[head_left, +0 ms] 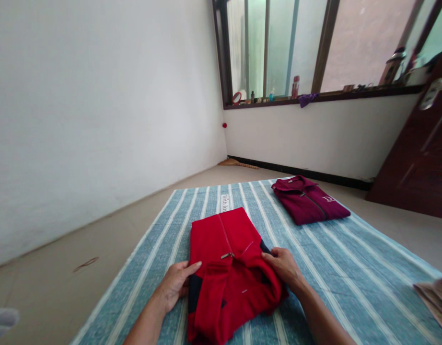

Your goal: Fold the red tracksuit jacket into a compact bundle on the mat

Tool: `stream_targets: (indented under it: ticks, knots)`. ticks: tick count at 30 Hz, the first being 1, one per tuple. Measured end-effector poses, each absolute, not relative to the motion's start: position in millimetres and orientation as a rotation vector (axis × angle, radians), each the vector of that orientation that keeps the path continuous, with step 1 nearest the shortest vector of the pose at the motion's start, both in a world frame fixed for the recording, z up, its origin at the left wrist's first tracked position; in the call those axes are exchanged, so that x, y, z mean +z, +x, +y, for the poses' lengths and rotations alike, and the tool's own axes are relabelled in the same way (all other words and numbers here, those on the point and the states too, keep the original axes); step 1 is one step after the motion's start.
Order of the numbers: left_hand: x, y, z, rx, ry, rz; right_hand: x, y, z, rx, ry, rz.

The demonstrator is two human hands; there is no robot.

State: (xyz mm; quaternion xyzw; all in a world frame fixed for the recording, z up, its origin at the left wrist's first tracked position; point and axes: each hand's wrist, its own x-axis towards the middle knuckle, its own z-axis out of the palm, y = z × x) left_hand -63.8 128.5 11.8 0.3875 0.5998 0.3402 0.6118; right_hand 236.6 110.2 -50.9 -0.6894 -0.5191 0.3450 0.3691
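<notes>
A red zip-up jacket (215, 239) with dark blue patches lies folded into a rectangle in the lower middle of the view. Its collar end is towards me, and the zip pull shows near the collar opening. My left hand (176, 282) pinches the jacket's left edge, thumb on top and fingers partly hidden beneath. On the opposite edge, my right hand (283, 268) holds the fabric beside the collar, its thumb lying over the red cloth. Farther back on the right rests a folded maroon zip-up top (309, 201) with white lettering, apart from both hands.
A blue cloth with white stripes (152, 254) covers the surface under the clothes. Brown fabric (436, 302) lies at its right edge. Beyond are a white wall (109, 96), a dark red door (418, 163) and a window sill (271, 101) holding bottles and small items.
</notes>
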Motion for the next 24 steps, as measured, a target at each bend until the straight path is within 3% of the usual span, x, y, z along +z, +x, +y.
stream_targets:
  ticks: [24]
  knots:
    - [13.1,-61.7,127.1,0.790,0.893,1.390,-48.8,236.2,108.9,0.916,-1.776,-1.315]
